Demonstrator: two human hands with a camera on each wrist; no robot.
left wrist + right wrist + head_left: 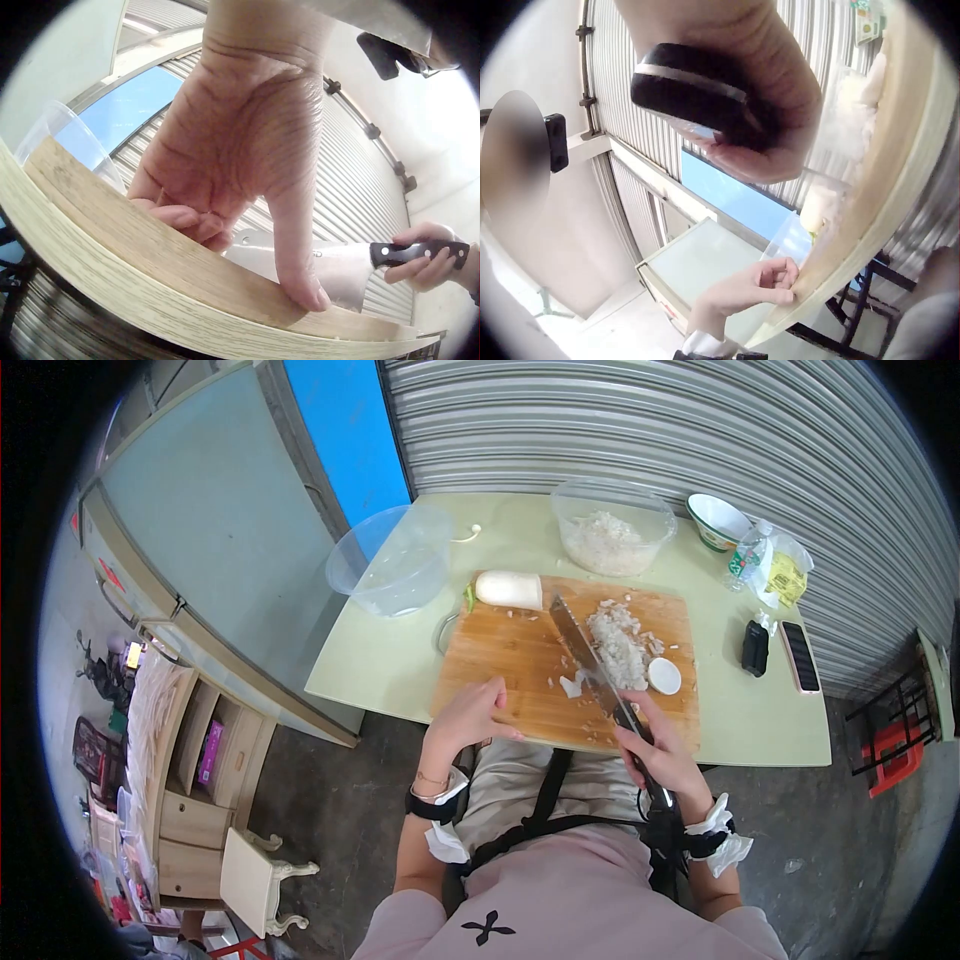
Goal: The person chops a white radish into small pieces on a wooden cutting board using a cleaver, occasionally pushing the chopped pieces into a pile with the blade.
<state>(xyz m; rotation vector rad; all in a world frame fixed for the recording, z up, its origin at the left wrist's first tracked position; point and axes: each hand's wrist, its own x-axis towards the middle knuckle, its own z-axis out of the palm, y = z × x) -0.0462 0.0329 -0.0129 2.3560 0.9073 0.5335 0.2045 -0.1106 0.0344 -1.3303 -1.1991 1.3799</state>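
Note:
My right hand (664, 748) grips the black handle of a cleaver (582, 645), its broad blade over the wooden cutting board (490, 670). Chopped white radish (620, 643) lies in a heap right of the blade, beside a round radish slice (664, 676). A larger cut piece of white radish (510, 590) rests at the board's far left, with a bit of green at its end. At the near left edge of the board is my left hand (465, 715). Its thumb (298, 255) touches the edge and its fingers lie loosely bent on top, holding nothing.
Behind the board stands a clear bowl (612, 490) with shredded white radish. Another clear bowl (395, 595) is at the left. A white bowl (716, 522), a bottle (746, 560), a yellow packet (787, 578), a black object (755, 649) and a phone (800, 657) occupy the right side.

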